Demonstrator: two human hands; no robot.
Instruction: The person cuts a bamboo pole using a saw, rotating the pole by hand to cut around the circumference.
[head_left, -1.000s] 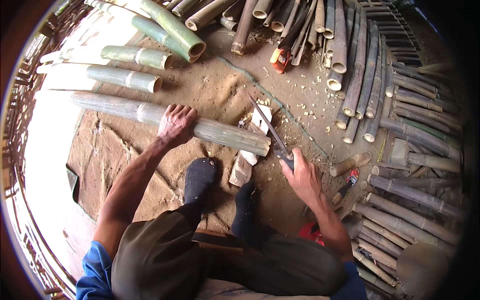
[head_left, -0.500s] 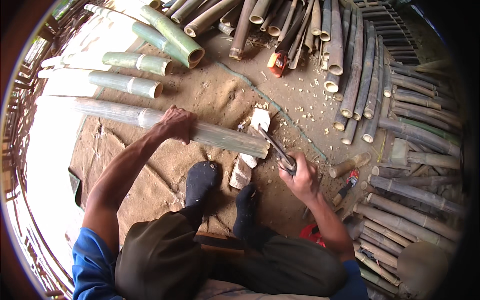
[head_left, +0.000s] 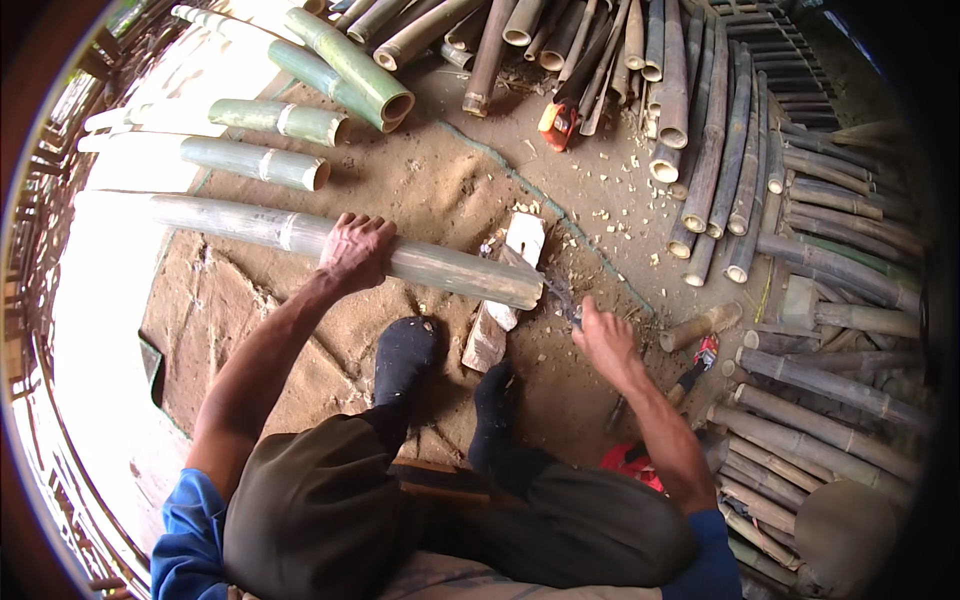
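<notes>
My left hand point(head_left: 357, 252) is wrapped over a long grey-green bamboo pole point(head_left: 460, 272), which slants from the far left down to the right. Beneath its right end lies a pale chopping block point(head_left: 486, 340), its white end point(head_left: 526, 234) showing on the far side. My right hand point(head_left: 607, 338) grips a knife point(head_left: 556, 292) by the handle. The blurred blade points up and left, alongside the cut end of the pole; whether it touches the bamboo I cannot tell.
Several green bamboo lengths point(head_left: 255, 163) lie at the upper left. Stacked bamboo poles point(head_left: 715, 150) fill the top and right side. An orange-handled saw point(head_left: 557, 125) rests near the top. Wood chips point(head_left: 612, 223) are scattered over the ground. My socked feet point(head_left: 408, 352) stand close to the block.
The knife blade has swung down and left toward the pole's end, and my right hand has turned with it. My left hand stays on the pole, which has barely shifted.
</notes>
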